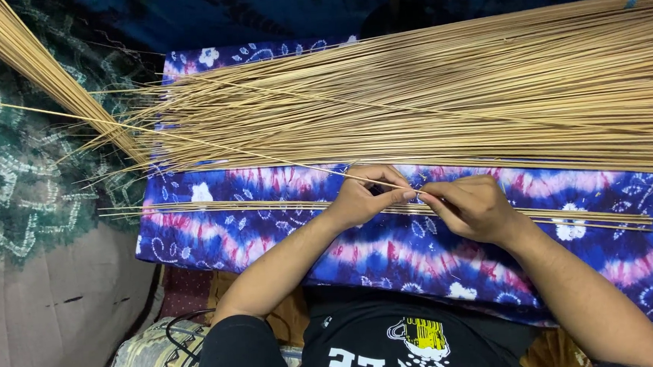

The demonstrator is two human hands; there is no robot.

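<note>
My left hand and my right hand meet at their fingertips over a blue, pink and white tie-dyed cushion. Together they pinch one thin tan stick that slants up and away to the far left. Under both hands lies a small flat row of the same sticks, stretching left and right across the cushion. A large heap of tan sticks covers the cushion's far side.
A second bundle of sticks runs diagonally from the top left corner. Green patterned cloth lies at left, a grey sheet below it. A black cable loops over a patterned pillow near my lap.
</note>
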